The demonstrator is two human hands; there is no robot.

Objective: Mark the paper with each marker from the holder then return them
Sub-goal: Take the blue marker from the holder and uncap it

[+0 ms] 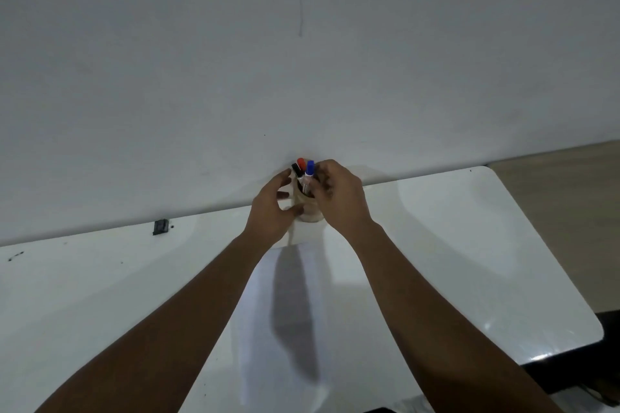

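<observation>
A pale round holder [306, 208] stands at the far edge of the white table, against the wall. Three markers stick up out of it: black cap [296, 170], red cap [301, 163] and blue cap [310, 168]. My left hand [273, 208] curls around the holder's left side, fingers apart, touching or nearly touching it. My right hand [339, 196] is at the holder's right, fingertips pinched at the blue marker's barrel. A white sheet of paper [285, 318] lies on the table between my forearms, partly in shadow.
The white table [453, 245] ends in a rounded right edge, with bare floor [570, 184] beyond. A small black object [160, 227] sits at the table's back edge to the left. The wall [302, 60] rises right behind the holder.
</observation>
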